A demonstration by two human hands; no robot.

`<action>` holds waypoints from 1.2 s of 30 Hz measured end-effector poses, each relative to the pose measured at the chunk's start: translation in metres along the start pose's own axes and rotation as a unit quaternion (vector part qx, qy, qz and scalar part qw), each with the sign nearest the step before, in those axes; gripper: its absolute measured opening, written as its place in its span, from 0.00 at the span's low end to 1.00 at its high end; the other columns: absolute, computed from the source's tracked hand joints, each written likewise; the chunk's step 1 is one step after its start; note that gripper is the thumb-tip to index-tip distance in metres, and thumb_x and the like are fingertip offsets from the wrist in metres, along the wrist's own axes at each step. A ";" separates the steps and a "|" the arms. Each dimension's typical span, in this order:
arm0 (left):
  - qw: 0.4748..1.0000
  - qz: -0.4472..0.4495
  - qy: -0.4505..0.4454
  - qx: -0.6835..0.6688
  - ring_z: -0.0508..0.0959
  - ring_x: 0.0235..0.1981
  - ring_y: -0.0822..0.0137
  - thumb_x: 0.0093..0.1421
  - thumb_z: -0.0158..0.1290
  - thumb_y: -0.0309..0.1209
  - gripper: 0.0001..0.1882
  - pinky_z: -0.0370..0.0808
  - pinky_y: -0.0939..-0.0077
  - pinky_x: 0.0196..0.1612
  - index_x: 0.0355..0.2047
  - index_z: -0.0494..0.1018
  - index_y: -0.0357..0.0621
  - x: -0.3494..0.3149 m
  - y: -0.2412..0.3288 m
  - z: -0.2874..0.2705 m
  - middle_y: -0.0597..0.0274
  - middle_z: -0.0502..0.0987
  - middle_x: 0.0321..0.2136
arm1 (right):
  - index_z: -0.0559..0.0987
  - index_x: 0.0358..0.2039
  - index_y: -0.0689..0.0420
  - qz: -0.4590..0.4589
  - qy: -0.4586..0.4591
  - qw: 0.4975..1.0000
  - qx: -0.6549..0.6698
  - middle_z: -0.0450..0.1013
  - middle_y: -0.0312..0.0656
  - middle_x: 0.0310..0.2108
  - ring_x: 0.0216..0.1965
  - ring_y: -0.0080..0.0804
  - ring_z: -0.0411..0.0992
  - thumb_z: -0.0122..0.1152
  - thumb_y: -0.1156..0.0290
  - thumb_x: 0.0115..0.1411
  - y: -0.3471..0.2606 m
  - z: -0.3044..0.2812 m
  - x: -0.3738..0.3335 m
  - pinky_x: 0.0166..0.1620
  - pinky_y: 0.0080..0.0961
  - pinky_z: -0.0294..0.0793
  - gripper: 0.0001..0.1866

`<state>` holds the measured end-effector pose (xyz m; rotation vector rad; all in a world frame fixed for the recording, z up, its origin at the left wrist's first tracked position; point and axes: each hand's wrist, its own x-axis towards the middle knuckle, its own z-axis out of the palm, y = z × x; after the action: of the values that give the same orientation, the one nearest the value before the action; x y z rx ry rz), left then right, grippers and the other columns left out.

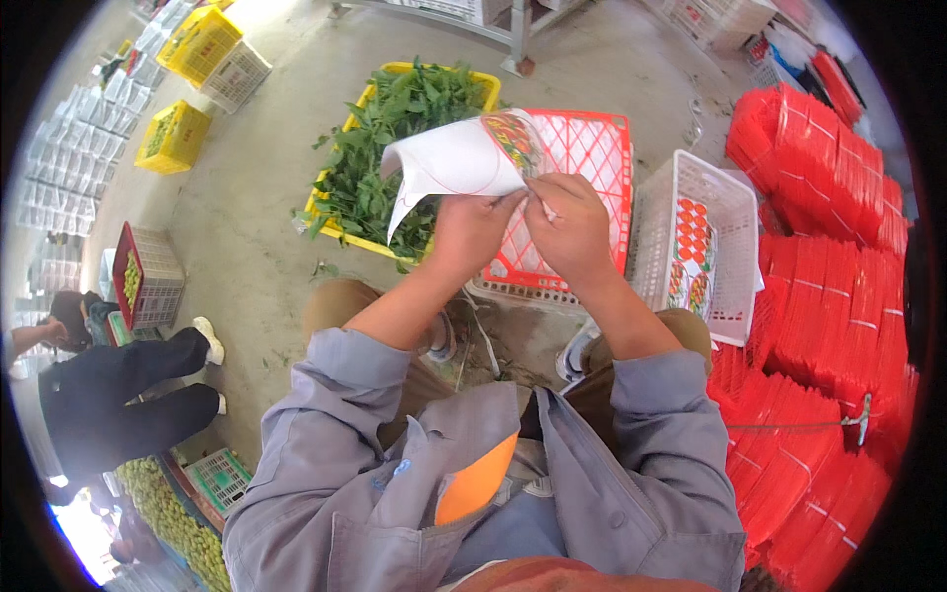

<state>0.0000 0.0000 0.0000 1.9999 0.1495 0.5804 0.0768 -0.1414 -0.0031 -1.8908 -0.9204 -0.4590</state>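
Observation:
A large white printed sheet [444, 163], curled over at its left side, hangs in front of me with a colourful picture near its right end. My left hand [472, 232] is closed on the sheet's lower edge. Close beside it, my right hand [569, 225] pinches the same edge near the coloured print. Both hands are over a red lattice crate top [602, 148] with white material showing through the openings. Behind and left of the sheet, a yellow crate [330, 232] is heaped with green leafy stems [424, 94], partly hidden by the sheet.
On the right, a white plastic basket [735, 247] holds printed sheets with orange circles [692, 232]. Stacked bundles of red mesh [809, 296] rise beyond it. At left are yellow crates [176, 136], a crate of green fruit [153, 281] and a person in dark trousers [118, 395].

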 end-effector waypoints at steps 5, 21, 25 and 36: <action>1.000 0.013 0.024 -0.012 0.86 0.34 0.54 0.63 0.60 0.28 0.08 0.79 0.66 0.39 0.39 0.83 0.36 0.000 -0.002 0.007 0.48 0.85 0.33 | 0.86 0.31 0.57 0.049 -0.011 0.998 0.022 0.81 0.43 0.31 0.35 0.43 0.78 0.68 0.73 0.51 0.000 -0.003 -0.001 0.40 0.36 0.79 0.07; 0.978 -0.141 -0.001 -0.156 0.75 0.28 0.80 0.64 0.60 0.30 0.11 0.74 0.75 0.31 0.40 0.82 0.33 -0.003 -0.008 0.001 0.62 0.83 0.26 | 0.84 0.31 0.59 -0.008 -0.071 0.997 0.028 0.79 0.44 0.31 0.34 0.45 0.77 0.68 0.74 0.55 0.006 -0.014 0.004 0.37 0.38 0.77 0.04; 0.988 -0.151 -0.021 -0.038 0.78 0.27 0.76 0.64 0.59 0.31 0.11 0.75 0.72 0.34 0.42 0.82 0.35 -0.003 -0.006 0.000 0.58 0.84 0.27 | 0.83 0.32 0.59 0.042 -0.065 0.996 0.035 0.78 0.45 0.31 0.34 0.47 0.77 0.67 0.75 0.55 0.006 -0.010 0.002 0.37 0.38 0.76 0.04; 0.985 -0.121 -0.013 -0.120 0.83 0.35 0.68 0.64 0.56 0.27 0.12 0.78 0.70 0.39 0.44 0.81 0.34 -0.002 -0.016 0.005 0.55 0.84 0.33 | 0.84 0.34 0.62 0.113 -0.153 0.979 0.079 0.79 0.42 0.33 0.32 0.28 0.78 0.72 0.75 0.57 0.012 -0.014 0.003 0.36 0.25 0.78 0.07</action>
<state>0.0026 0.0028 -0.0160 1.7243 0.2887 0.3959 0.0888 -0.1560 -0.0012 -1.9212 -0.8964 0.0438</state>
